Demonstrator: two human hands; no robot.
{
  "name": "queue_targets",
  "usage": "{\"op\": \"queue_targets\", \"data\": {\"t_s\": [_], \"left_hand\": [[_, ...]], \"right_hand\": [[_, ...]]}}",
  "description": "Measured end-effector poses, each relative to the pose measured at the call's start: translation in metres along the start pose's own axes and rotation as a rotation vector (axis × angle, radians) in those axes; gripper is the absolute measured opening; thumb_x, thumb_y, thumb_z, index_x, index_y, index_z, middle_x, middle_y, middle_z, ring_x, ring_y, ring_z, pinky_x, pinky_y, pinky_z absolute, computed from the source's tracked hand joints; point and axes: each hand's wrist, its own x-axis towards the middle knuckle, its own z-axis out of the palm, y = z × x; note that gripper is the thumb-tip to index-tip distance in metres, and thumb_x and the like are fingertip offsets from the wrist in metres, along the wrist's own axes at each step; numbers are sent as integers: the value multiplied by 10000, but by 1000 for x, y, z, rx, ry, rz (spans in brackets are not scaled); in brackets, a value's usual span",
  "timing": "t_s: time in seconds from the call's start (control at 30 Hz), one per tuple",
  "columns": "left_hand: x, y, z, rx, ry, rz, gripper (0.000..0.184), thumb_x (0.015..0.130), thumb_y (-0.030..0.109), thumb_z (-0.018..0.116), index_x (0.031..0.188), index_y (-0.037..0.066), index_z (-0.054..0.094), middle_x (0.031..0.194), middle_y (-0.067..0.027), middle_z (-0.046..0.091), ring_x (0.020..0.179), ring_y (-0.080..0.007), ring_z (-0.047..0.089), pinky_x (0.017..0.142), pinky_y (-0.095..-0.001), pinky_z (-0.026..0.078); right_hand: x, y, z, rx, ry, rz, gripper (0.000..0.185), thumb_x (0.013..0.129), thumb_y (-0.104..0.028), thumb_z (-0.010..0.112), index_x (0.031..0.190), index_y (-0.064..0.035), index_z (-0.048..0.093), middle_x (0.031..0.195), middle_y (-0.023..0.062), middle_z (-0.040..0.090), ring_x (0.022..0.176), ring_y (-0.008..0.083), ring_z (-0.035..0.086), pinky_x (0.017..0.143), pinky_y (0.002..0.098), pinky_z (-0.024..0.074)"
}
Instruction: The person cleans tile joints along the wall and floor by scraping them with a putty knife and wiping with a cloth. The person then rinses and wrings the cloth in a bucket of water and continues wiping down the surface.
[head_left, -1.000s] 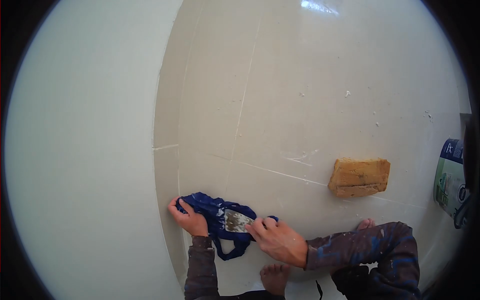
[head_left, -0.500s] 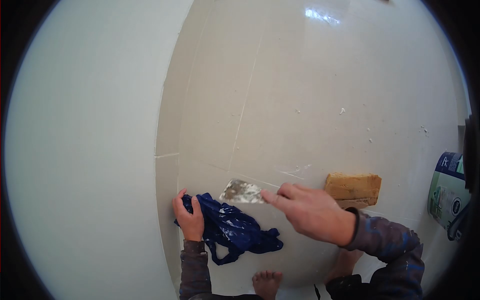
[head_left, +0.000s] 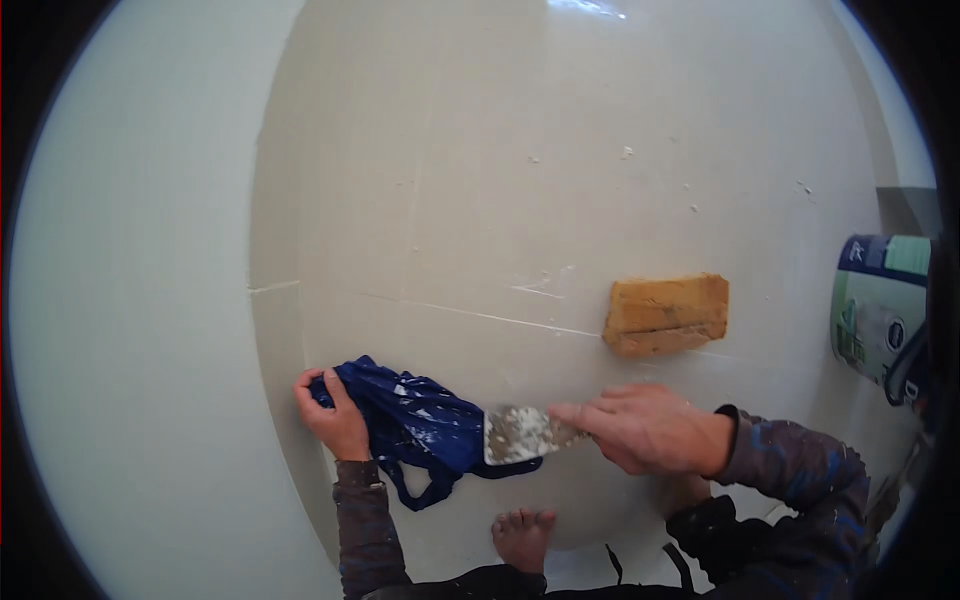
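My left hand (head_left: 338, 415) grips the upper left end of a dark blue cloth (head_left: 425, 425), which lies bunched on the floor and carries white smears. My right hand (head_left: 650, 428) is closed round a putty knife, its handle hidden by the fingers. The wide metal blade (head_left: 525, 434) points left, has white material on it, and overlaps the right end of the cloth. Whether blade and cloth touch, I cannot tell.
A yellowish-brown block (head_left: 668, 315) lies on the tiled floor (head_left: 450, 230). At the right stands a green and blue bucket (head_left: 880, 310). A pale wall (head_left: 130, 300) runs along the left. White crumbs dot the floor; a bare foot (head_left: 523, 538) shows at the bottom.
Half a second ago the blade was above the cloth's upper edge; now it is lower, over the cloth's right end. The whole view has shifted, with wall, block and bucket further left.
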Motion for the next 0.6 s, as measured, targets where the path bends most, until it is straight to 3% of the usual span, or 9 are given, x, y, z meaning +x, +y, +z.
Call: {"op": "queue_targets", "data": {"t_s": [0.07,0.27,0.4,0.47,0.5,0.6], "left_hand": [[-7,2,-3,43,80,64,333,1054,245,643,1257,-15,594,1196,-152,647,1131,-289,612,1037,-415,463],[-39,0,-26,256,35,163,617,1033,279,656,1533,-3,431,1471,-229,550,1349,-404,530,1155,-494,407],[-53,-2,-27,164,32,146,685,1021,276,660,1595,47,366,1497,-224,533,1360,-414,508,1166,-516,360],[-52,0,-27,186,-49,46,697,1024,281,635,1624,90,337,1505,-218,533,1378,-410,502,1182,-530,328],[-51,-1,-26,165,-47,53,697,1024,281,635,1624,90,337,1505,-218,533,1378,-410,502,1182,-530,328],[-43,-11,-19,225,-1,140,665,999,220,639,1590,60,382,1495,-232,556,1340,-431,544,1140,-509,416]], "right_hand": [[-1,4,-1,-154,265,-26,509,909,-51,619,1417,-95,597,923,44,665,933,237,625,842,345,497],[-20,27,39,-366,440,-60,502,863,-19,658,1359,-97,639,918,16,647,970,208,606,887,363,455],[-22,21,37,-575,638,-107,458,831,-10,671,1283,-82,659,945,44,633,1060,227,616,963,397,462],[-22,37,16,-750,746,-71,425,806,-20,679,1227,-67,651,985,79,613,1150,273,603,1069,439,449],[-22,57,12,-745,729,-22,440,784,-34,690,1219,-60,622,1084,116,595,1226,329,571,1143,489,416],[-25,68,0,-758,636,-7,463,797,-45,691,1249,-70,592,1151,135,567,1282,376,542,1149,511,410]]}}
